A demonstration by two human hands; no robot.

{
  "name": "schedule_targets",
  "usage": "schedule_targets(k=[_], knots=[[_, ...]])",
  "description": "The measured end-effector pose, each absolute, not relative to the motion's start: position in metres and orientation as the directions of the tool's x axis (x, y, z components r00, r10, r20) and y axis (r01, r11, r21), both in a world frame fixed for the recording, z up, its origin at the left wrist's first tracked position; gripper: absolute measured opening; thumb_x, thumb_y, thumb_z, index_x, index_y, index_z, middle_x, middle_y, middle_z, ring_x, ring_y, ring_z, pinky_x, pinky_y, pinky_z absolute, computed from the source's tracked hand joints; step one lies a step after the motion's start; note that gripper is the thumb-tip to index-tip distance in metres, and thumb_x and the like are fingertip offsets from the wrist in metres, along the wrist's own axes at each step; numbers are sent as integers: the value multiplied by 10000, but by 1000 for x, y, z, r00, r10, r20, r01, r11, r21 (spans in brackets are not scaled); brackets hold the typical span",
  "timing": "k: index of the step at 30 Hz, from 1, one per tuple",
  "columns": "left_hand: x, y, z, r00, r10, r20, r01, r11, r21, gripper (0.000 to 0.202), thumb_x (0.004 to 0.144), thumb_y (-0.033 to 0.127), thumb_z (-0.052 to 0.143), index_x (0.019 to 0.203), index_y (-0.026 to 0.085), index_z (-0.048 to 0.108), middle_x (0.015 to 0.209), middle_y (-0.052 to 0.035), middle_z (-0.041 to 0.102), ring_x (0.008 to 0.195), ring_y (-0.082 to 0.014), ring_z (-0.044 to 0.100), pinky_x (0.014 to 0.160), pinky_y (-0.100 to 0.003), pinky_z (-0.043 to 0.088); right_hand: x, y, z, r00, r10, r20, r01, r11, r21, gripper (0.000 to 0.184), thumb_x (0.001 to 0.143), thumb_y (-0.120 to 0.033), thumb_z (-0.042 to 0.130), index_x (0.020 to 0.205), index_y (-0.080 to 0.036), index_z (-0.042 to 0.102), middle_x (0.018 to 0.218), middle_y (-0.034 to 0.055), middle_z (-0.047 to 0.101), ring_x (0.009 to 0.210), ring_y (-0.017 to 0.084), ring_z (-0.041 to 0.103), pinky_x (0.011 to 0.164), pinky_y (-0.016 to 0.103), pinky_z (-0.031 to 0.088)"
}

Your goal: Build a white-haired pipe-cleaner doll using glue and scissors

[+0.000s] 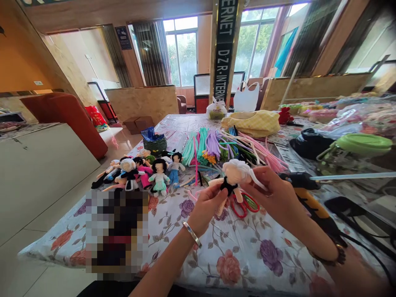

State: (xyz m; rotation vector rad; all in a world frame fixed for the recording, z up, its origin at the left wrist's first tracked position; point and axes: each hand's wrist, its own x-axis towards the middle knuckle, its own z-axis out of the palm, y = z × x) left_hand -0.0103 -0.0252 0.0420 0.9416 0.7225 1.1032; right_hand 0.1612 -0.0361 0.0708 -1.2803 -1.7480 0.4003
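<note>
A small fuzzy doll (pixel 236 173) with white hair, a pale face and a black top is held up over the table. My left hand (pixel 206 206), with a silver bangle at its wrist, pinches the doll's body. My right hand (pixel 274 194) is closed at the side of the head on a white pipe cleaner (pixel 257 180) that sticks out from the hair; its fingertips are partly hidden. Red-handled scissors (pixel 239 209) lie on the flowered tablecloth (pixel 192 231) just beneath the doll.
Several finished dolls (pixel 159 177) sit at the left, before a stack of dark green dishes (pixel 155 144). Bundles of coloured pipe cleaners (pixel 210 144) lie behind my hands. To the right are a glue gun (pixel 312 202) with its stick and a green-lidded jar (pixel 360 144). A blurred-out patch (pixel 119 235) covers the front left.
</note>
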Motion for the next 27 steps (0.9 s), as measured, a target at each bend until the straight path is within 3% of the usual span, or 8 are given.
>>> schedule_targets(k=[7, 13, 17, 20, 24, 27], knots=[[3, -22, 52, 366, 931, 9, -387, 144, 911, 274, 653, 279, 764, 901, 172, 718, 784, -28, 688, 698, -122, 585, 675, -225, 437, 170, -16, 55, -51, 930, 365, 426, 350, -834, 405, 825, -480, 550, 1137, -245, 442, 711, -7, 616, 560, 159, 551, 490, 272, 437], [10, -13, 55, 365, 930, -31, -306, 151, 940, 249, 676, 360, 744, 778, 134, 712, 717, -20, 643, 632, -96, 540, 649, -223, 433, 174, -13, 55, 18, 933, 360, 374, 328, -867, 391, 816, -471, 583, 1110, -228, 494, 720, -7, 605, 608, 158, 559, 557, 278, 450], [13, -6, 54, 357, 933, -39, -362, 176, 915, 289, 638, 369, 775, 792, 133, 716, 722, -24, 646, 665, -114, 568, 686, -237, 455, 176, -15, 56, 25, 927, 375, 377, 339, -862, 394, 825, -455, 580, 1144, -231, 522, 755, 4, 617, 647, 159, 569, 590, 275, 466], [13, -1, 50, 361, 929, -75, -444, 242, 863, 345, 615, 366, 797, 852, 134, 702, 753, -29, 654, 679, -124, 587, 690, -243, 467, 177, -14, 52, 9, 930, 366, 306, 346, -887, 371, 847, -472, 547, 1134, -238, 540, 841, 24, 639, 693, 157, 578, 601, 261, 473], [13, 4, 38, 457, 884, -100, -520, 357, 776, 316, 645, 384, 778, 803, 144, 647, 667, -4, 608, 572, -110, 554, 585, -245, 459, 174, -16, 46, -62, 957, 284, 167, 290, -942, 338, 890, -497, 462, 1060, -219, 552, 827, 26, 627, 658, 136, 570, 569, 241, 476], [15, 5, 31, 456, 882, -118, -546, 382, 745, 335, 640, 397, 780, 820, 151, 642, 650, 7, 599, 548, -98, 535, 558, -234, 454, 169, -18, 43, -135, 962, 239, 62, 249, -967, 324, 879, -480, 494, 1086, -231, 516, 864, 25, 627, 719, 148, 601, 617, 255, 506]])
